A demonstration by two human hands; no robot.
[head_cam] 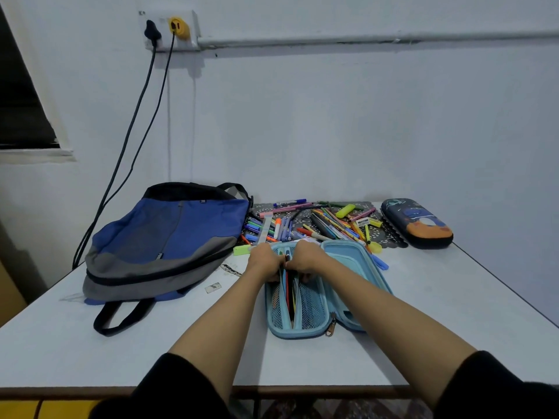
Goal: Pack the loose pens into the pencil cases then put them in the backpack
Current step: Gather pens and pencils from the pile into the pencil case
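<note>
item: pale table (438,313) against a plain wall (332,131) with a socket plate (193,28). on it we list a blue-grey backpack (163,240) lying flat at left, loose pens (317,222) heaped at the back, and a zipped dark pencil case (417,223) at right. the light blue pencil case (305,313) lies open in the middle; our left hand (263,263) grips its mesh pocket, and our right hand (308,260) pinches packed pens (286,285) in that pocket.

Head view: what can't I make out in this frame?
All head view.
- Left hand and right hand: fingers curl out of sight behind the hand backs, so their grip is unclear.
- Dark pencil case: closed, contents hidden by its shell.
- Backpack: its opening lies out of sight.
- Loose pens: print too small.
</note>
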